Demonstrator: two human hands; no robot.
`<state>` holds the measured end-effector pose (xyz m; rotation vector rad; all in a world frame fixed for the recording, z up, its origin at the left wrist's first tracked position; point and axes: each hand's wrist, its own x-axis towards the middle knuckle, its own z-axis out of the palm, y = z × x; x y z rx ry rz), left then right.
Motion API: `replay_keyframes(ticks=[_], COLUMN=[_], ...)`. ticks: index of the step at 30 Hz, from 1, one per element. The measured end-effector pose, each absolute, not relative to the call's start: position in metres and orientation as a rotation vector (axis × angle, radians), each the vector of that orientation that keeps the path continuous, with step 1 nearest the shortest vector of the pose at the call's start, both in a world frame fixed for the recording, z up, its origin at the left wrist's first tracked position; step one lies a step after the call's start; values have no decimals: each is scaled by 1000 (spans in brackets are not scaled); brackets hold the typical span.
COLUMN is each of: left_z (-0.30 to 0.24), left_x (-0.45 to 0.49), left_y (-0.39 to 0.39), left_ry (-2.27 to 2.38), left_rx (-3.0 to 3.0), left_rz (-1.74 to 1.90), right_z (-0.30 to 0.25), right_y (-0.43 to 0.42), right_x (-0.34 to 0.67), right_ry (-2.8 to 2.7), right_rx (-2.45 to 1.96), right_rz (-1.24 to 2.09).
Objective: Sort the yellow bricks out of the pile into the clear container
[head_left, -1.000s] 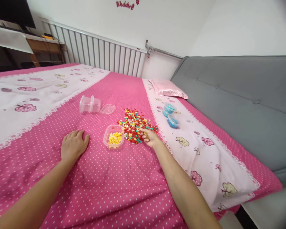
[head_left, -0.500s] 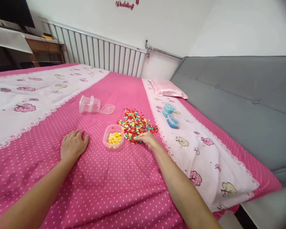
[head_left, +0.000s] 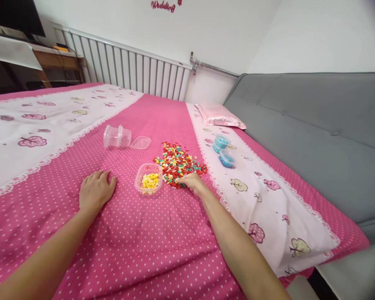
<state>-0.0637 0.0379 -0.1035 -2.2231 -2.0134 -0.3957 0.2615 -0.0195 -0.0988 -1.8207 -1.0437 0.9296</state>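
Observation:
My left hand (head_left: 96,189) lies palm down on the pink dotted bedspread (head_left: 128,233), fingers and thumb spread. My right hand (head_left: 191,181) is at the near edge of a heap of small coloured pieces (head_left: 179,160), mostly red, with some yellow, teal and pale ones. Its thumb and fingertips are pinched together at the heap; whatever is between them is too small to make out. Just left of the heap stands a clear plastic tub (head_left: 138,182) without a lid, holding small yellow pieces (head_left: 150,181).
Empty clear tubs (head_left: 112,136) lie on their side behind, with a clear lid (head_left: 141,143) beside them. To the right are two tubs of blue pieces, one lighter (head_left: 221,143) and one darker (head_left: 226,160). Farther off are a pink pillow (head_left: 220,115) and a grey headboard (head_left: 312,121).

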Motion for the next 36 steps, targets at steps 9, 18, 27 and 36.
replay_keyframes(ticks=[9, 18, 27, 36], left_z=[-104, -104, -102, -102], left_x=[-64, -63, -63, -63], left_y=[38, 37, 37, 36], left_ry=[-2005, -2012, -2011, -2007], left_rx=[-2221, -2220, -2234, -2235], left_rz=[-390, -399, -403, -409], right_z=[-95, -72, -42, -30], right_y=[-19, -26, -27, -19], right_x=[254, 264, 250, 218], right_ry=[-1228, -673, -238, -174], right_rx=[-1979, -1476, -896, -719], right_rz=[813, 1347, 1544, 1506])
